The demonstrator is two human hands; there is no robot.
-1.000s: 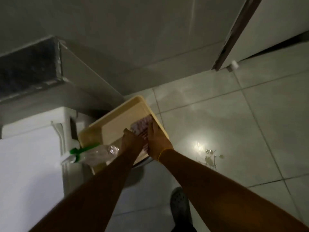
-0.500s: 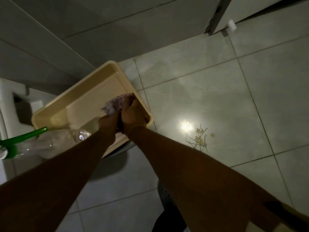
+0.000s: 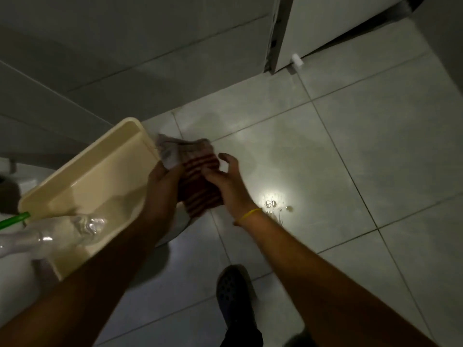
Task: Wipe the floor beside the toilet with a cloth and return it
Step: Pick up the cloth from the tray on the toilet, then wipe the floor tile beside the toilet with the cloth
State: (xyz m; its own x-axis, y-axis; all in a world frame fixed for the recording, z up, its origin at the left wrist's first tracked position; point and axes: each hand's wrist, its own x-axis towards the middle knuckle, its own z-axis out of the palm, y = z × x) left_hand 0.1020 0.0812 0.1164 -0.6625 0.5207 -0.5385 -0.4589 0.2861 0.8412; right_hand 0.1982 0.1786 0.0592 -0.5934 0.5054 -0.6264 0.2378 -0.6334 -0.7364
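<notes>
A red-and-white striped cloth (image 3: 198, 171) hangs in the air just right of the cream plastic tray (image 3: 82, 181), which rests on the toilet (image 3: 180, 221). My left hand (image 3: 162, 181) grips the cloth's left side. My right hand (image 3: 223, 179) touches its right edge with the fingers spread. A small wet patch with bits of debris (image 3: 275, 206) glints on the grey floor tiles to the right of my hands.
A clear plastic bottle (image 3: 62, 231) with a green part (image 3: 13, 220) lies at the tray's near end. My dark shoe (image 3: 235, 294) stands on the tiles below. A white door (image 3: 325, 26) and its doorstop (image 3: 297, 60) are at the upper right; tiled wall behind.
Both hands have lifted the cloth out of the tray and carried it right, past the tray's edge. My right hand has loosened and spread its fingers. The view has tilted down.
</notes>
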